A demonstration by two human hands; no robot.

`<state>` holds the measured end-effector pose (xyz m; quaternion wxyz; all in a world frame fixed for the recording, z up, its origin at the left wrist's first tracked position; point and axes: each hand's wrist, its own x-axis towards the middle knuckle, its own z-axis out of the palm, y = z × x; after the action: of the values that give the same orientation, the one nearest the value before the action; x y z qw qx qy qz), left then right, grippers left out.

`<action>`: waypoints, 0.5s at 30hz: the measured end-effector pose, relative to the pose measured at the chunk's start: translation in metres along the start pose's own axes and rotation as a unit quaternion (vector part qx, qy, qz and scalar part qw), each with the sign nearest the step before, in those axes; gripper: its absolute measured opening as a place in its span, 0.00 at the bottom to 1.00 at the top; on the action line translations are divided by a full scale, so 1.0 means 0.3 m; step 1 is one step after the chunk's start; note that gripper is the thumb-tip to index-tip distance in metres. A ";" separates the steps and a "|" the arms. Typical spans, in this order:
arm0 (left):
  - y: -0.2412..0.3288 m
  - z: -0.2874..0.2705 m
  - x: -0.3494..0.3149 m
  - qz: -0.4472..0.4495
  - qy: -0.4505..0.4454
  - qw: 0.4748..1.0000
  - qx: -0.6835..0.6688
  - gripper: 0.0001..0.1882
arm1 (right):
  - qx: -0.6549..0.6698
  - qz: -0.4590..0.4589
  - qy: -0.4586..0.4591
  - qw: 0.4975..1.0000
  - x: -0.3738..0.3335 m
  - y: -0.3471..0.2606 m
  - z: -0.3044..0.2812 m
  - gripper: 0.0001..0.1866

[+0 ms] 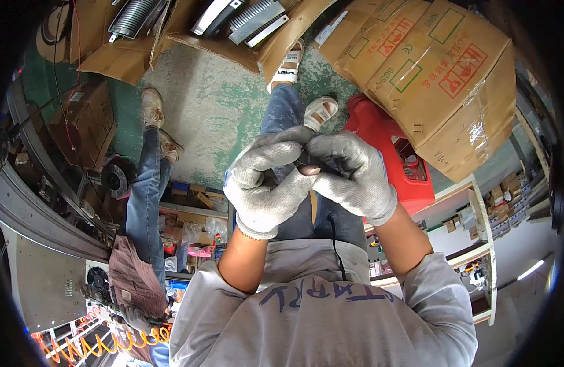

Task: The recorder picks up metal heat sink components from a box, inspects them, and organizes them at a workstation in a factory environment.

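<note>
Both hands are in pale knit gloves, greyed at the fingers, raised mid-frame above the wearer's lap. Left hand (262,183) and right hand (354,174) face each other, fingers curled inward, thumb tips meeting; the left thumb tip is bare. A thin dark strand (301,161) shows between the fingertips, too small to identify; cannot tell whether either grip pinches it. Beyond the right hand: red plastic piece (410,194), large taped cardboard box (438,79). Ahead, across worn green floor (193,92), open carton (227,54) with ribbed metal parts (257,23)
</note>
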<state>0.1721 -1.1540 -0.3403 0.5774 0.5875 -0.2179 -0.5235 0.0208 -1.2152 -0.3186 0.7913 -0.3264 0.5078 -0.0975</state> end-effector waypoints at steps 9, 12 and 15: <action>0.014 -0.005 0.011 -0.038 -0.004 0.999 0.012 0.19 | 0.015 0.018 -0.009 1.000 0.009 -0.009 -0.001 0.19; 0.021 -0.013 0.029 -0.045 -0.029 0.998 0.021 0.18 | 0.007 -0.009 -0.010 1.000 0.008 -0.001 -0.004 0.18; 0.023 -0.038 0.036 -0.039 -0.060 0.997 0.042 0.19 | -0.073 -0.013 -0.045 0.996 0.017 -0.029 -0.020 0.18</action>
<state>0.1883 -1.1597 -0.3403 0.5170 0.5865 -0.2507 -0.5709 0.0195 -1.2268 -0.3185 0.7859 -0.3942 0.4731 -0.0555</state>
